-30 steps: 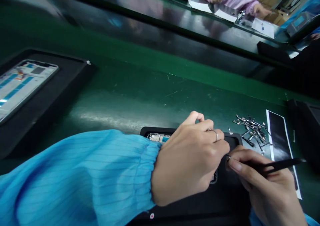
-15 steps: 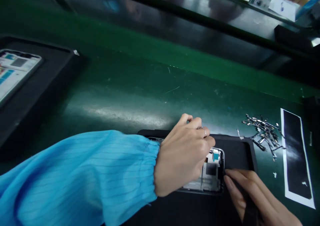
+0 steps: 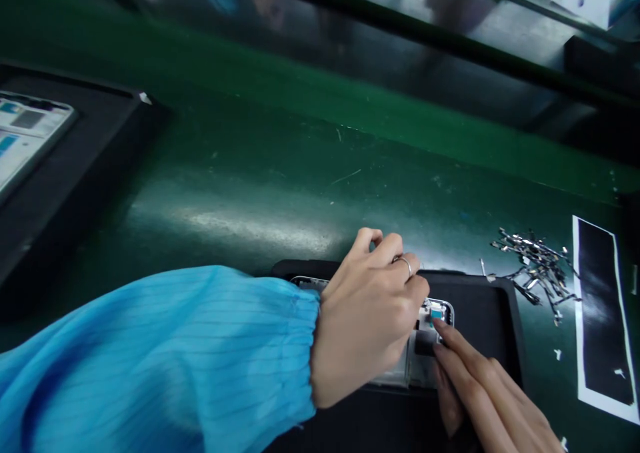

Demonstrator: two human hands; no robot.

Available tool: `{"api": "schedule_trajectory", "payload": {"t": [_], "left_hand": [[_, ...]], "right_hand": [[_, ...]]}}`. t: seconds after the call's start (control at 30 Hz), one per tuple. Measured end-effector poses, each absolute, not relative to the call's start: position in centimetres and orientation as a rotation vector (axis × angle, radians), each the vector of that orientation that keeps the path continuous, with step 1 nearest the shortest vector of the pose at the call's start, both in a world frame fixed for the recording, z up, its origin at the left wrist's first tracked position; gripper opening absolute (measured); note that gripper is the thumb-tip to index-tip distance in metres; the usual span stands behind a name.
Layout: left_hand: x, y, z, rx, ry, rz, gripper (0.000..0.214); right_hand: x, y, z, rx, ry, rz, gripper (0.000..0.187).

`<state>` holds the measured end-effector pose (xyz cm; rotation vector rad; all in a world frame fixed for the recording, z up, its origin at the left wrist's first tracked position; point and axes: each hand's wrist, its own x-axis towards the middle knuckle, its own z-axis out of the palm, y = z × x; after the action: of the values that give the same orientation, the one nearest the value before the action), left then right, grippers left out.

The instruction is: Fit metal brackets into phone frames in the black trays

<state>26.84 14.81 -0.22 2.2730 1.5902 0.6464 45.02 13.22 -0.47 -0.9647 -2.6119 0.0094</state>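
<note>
A phone chassis [image 3: 395,377] with its silvery inside facing up lies on a dark tray [image 3: 483,313], partly hidden by both hands. My left hand [image 3: 370,319], ringed and in a blue sleeve, rests across the chassis with its fingers curled in. Its thumb and fingertips are out of sight, so what they grip does not show. From the lower right, my right hand [image 3: 480,379] reaches over the chassis's right end. Two of its fingers are stretched out, touching near a small blue patch [image 3: 437,315] and a dark grey square [image 3: 425,343]; the thumb sits lower, apart from them.
A heap of small metallic strips [image 3: 543,263] lies on the green tabletop [image 3: 280,173] beyond the tray. At right is a white-edged black sheet [image 3: 603,313]. Another phone chassis [image 3: 27,129] sits on a dark tray [image 3: 95,133] at left. A ledge [image 3: 400,29] runs along the back.
My right hand has moved left, from the chassis's right edge onto its inner surface, and its fingers have spread. My left hand has stayed nearly still. The view has shifted slightly.
</note>
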Motion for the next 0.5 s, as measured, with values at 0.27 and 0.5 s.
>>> {"api": "schedule_trajectory", "payload": {"t": [0.27,0.5], "left_hand": [[27.22,14.45,-0.67,2.277,1.641,0.704,0.025],[27.33,14.21,-0.80,2.274,1.657,0.768,0.024]], "right_hand": [[44.13,13.73,-0.30,-0.799,-2.739,-0.220,0.042],[44.05,13.63,-0.47,-0.800,-2.792,-0.200,0.036]]}}
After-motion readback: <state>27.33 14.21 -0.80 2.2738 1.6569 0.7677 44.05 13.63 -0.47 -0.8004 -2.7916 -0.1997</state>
